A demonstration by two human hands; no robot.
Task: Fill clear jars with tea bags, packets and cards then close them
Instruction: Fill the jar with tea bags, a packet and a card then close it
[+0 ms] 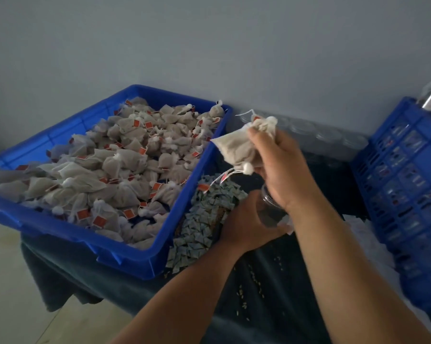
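My right hand (282,167) grips a bunch of white mesh tea bags (236,147) with red tags, held just above the mouth of a clear jar (271,207). My left hand (244,224) wraps round the jar's side and holds it on the dark cloth. A big blue tray (140,259) to the left is piled with several more tea bags (115,165). A heap of small printed packets (204,219) lies between the tray and the jar.
A row of empty clear jars (316,135) stands at the back by the wall. At the right a blue slatted crate (408,189) holds filled jars. Something white (368,239) lies beside it. Loose grains dot the dark cloth (259,281).
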